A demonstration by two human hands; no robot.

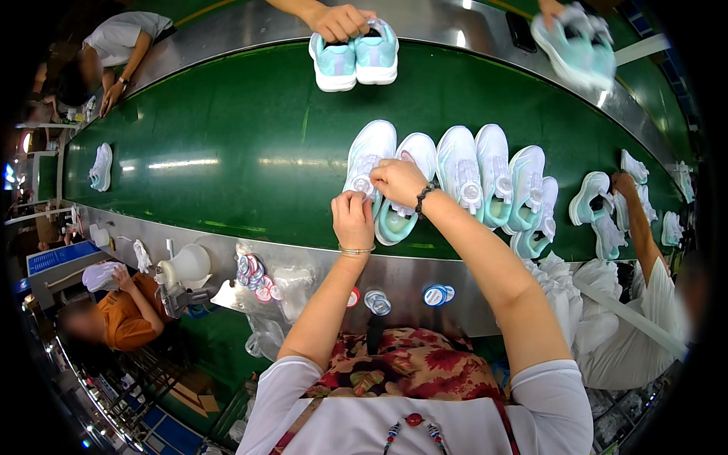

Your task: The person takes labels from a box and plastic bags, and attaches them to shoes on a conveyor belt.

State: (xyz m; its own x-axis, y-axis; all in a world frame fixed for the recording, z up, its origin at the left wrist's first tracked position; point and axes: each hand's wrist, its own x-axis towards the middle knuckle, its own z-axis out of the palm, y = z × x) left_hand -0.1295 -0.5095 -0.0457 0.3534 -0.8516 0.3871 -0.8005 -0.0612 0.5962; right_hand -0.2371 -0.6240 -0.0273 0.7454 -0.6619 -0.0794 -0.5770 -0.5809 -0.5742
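A white sneaker [372,144] with mint trim lies on the green conveyor belt [227,136], its toe pointing away from me. A round clear disc [364,184] sits on its upper. My left hand [353,220] is closed at the shoe's near end, fingertips pressed together below the disc. From the right, my right hand [400,182] reaches in with bent, pinched fingers beside the disc; whatever lies between them is hidden. Under my right hand is a second white sneaker [417,152], partly covered by it.
To the right stand more white sneakers [457,155] in a row. Round labels [434,295] and clear plastic bags [294,284] lie on the metal ledge [409,274]. Across the belt a co-worker's hand [343,23] holds a mint pair. Other people work on both sides.
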